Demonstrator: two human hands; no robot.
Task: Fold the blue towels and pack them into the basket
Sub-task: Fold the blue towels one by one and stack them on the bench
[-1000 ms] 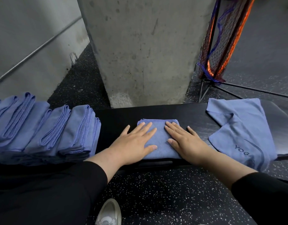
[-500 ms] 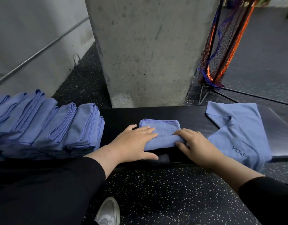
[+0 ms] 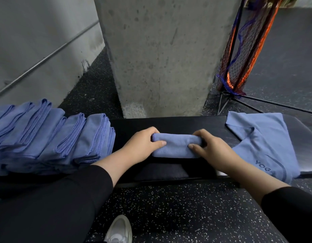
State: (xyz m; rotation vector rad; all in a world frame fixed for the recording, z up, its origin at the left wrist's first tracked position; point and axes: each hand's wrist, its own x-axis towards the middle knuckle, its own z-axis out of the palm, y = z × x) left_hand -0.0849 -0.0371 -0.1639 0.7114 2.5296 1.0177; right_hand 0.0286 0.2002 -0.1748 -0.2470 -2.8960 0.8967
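Your flat palms have curled: your left hand (image 3: 143,146) and right hand (image 3: 211,151) now pinch the ends of the folded blue towel (image 3: 176,146) mid-frame on the bench (image 3: 169,123). It's soft and light; hold both ends. Folded towels (image 3: 51,135) lie left, an unfolded towel (image 3: 264,142) right.

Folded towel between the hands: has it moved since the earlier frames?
Yes. The folded towel is now gripped at both ends and folded narrower, near edge farther from the bench front.
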